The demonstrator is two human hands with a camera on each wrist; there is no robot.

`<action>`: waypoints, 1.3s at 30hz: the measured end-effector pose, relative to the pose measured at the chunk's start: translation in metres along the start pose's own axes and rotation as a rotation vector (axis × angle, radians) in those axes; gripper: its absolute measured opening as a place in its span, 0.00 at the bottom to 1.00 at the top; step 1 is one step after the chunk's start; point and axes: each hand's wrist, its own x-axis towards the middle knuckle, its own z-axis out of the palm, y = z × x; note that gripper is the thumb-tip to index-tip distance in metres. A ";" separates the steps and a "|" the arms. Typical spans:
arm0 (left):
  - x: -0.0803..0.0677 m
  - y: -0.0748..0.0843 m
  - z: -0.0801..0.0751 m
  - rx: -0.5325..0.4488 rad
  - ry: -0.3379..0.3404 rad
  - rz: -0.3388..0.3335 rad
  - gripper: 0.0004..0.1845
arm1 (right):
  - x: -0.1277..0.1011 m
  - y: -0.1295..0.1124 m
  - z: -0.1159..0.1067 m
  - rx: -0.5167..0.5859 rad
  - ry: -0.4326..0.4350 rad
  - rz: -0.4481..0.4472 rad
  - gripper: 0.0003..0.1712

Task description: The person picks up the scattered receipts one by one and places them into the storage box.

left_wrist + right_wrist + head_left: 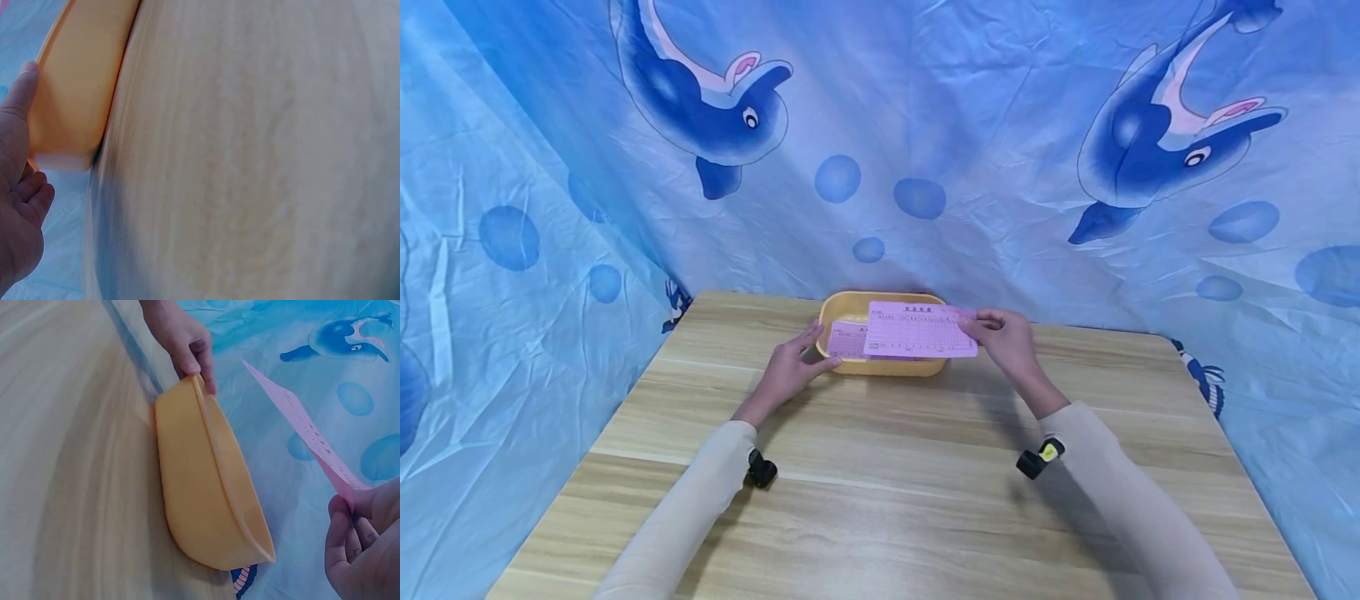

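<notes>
A yellow-orange plastic basket [891, 367] stands at the table's far edge. My left hand [784, 368] grips its left end, the thumb on the front wall and the fingers round the side. In the left wrist view, the thumb lies along the basket wall [84, 81]. My right hand [1009, 340] pinches a pink printed form slip [917, 332] by its right end, thumb on top. The right wrist view shows this slip [300, 422] held up apart from the basket [194, 469]. Another pink slip [847, 340] lies inside the basket, partly hidden under the held one.
The wood-grain table [880, 500] stretches out in front of the basket. A blue cloth [910, 125] with dolphins and bubbles hangs right behind the far edge and along both sides.
</notes>
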 end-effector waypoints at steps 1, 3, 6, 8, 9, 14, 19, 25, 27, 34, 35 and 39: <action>0.000 0.000 0.000 -0.001 -0.001 0.000 0.48 | 0.003 -0.001 0.002 0.009 0.001 -0.005 0.22; 0.000 0.001 0.000 -0.003 -0.002 -0.001 0.48 | 0.010 -0.003 0.007 0.025 0.001 -0.010 0.21; 0.000 0.001 -0.001 -0.004 -0.004 -0.003 0.48 | 0.018 -0.006 0.016 0.029 -0.001 -0.006 0.20; 0.000 0.001 -0.001 -0.003 -0.003 0.003 0.48 | 0.022 -0.007 0.022 0.015 0.005 -0.002 0.20; 0.000 0.000 -0.001 -0.001 -0.002 0.006 0.48 | 0.024 -0.007 0.025 0.006 0.008 -0.004 0.20; 0.002 0.000 0.000 0.005 0.008 0.012 0.48 | 0.036 -0.009 0.040 -0.063 0.027 -0.008 0.18; 0.004 0.001 0.000 0.004 0.008 0.008 0.48 | 0.046 -0.010 0.055 -0.128 0.035 0.001 0.17; 0.005 0.000 0.001 0.007 0.006 -0.002 0.48 | 0.054 -0.010 0.070 -0.147 0.011 0.034 0.15; 0.005 0.000 0.001 0.006 0.007 -0.002 0.47 | 0.055 -0.010 0.075 -0.159 0.003 0.035 0.15; 0.005 0.001 0.001 0.006 0.009 -0.011 0.47 | 0.059 -0.006 0.087 -0.202 -0.010 0.001 0.12; 0.005 0.002 0.001 0.007 0.009 -0.011 0.47 | 0.060 -0.005 0.089 -0.206 -0.009 -0.002 0.12; 0.006 0.002 0.001 0.010 0.012 -0.005 0.47 | 0.062 -0.004 0.093 -0.212 -0.002 -0.008 0.12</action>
